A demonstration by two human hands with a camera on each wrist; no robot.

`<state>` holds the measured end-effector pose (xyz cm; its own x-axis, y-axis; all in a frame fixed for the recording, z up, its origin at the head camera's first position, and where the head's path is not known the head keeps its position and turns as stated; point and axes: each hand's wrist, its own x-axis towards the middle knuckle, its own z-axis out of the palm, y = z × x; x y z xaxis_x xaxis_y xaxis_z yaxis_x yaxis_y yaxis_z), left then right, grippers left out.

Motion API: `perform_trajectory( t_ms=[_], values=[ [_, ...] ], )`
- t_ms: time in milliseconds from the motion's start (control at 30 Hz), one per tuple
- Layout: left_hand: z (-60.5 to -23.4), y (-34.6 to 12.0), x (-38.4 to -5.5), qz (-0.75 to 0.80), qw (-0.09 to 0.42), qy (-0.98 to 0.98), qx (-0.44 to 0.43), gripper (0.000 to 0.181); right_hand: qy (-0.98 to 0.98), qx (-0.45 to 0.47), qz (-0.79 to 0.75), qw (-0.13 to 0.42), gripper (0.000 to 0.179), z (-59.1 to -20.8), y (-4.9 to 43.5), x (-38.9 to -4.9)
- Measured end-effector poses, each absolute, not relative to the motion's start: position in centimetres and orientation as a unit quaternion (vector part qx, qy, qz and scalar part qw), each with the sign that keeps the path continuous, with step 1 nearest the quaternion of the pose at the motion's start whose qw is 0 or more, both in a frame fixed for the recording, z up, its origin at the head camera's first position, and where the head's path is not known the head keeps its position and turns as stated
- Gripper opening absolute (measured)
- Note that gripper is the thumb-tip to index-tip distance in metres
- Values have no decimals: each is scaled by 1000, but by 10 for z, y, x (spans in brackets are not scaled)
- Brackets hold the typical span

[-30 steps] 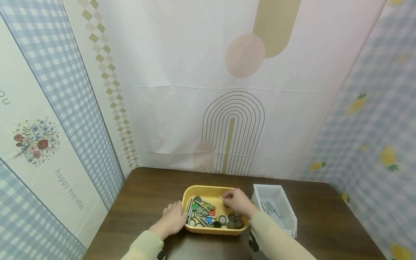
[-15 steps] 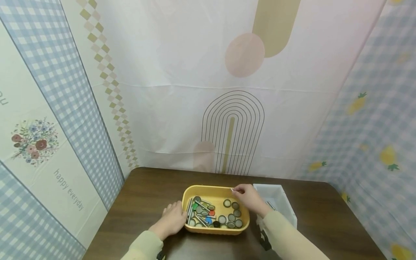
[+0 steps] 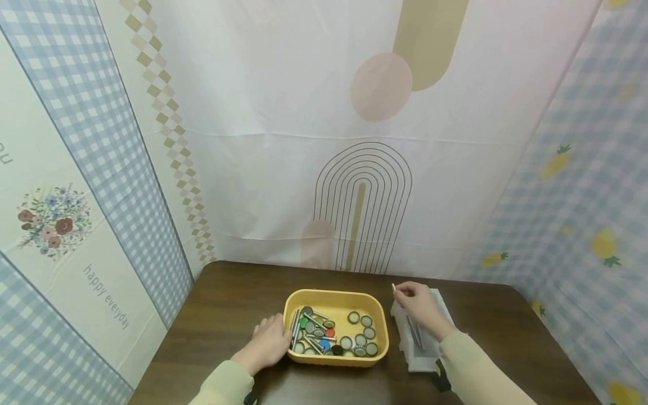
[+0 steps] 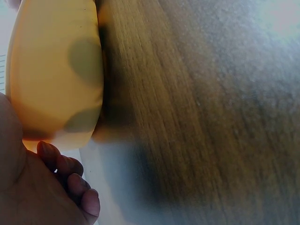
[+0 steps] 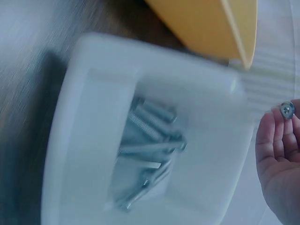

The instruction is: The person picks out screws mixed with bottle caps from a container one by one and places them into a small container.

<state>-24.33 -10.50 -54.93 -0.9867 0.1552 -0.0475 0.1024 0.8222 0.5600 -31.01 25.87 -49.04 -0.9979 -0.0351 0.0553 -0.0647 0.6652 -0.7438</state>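
Note:
My right hand pinches a screw by thumb and fingertips, its recessed head showing in the right wrist view. The hand is over the far part of a white bin, where several silver screws lie. My left hand rests against the left end of a yellow basket; in the left wrist view its fingers are loosely bent beside the wall. Metal screws and bottle caps mix in the basket's left part. More bottle caps lie at its right.
Both containers stand on a dark brown wooden table, the white bin just right of the yellow basket. A patterned cloth hangs behind the table, with checked cloth at the right side.
My right hand has carried the screw rightward, from inside the yellow basket to over the white bin. The white bin now sits tilted differently in view. My left hand stays at the basket.

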Motion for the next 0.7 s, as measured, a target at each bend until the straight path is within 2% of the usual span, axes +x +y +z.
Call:
perform_trajectory(
  t_ms=[333, 700],
  values=[
    [-550, -107, -241, 293, 35, 953, 68, 38, -932, -13, 361, 6, 31, -498, 289, -301],
    [-546, -106, -241, 298, 44, 951, 74, 32, -943, -54, 327, -22, 20, -509, 300, -291]
  ],
)
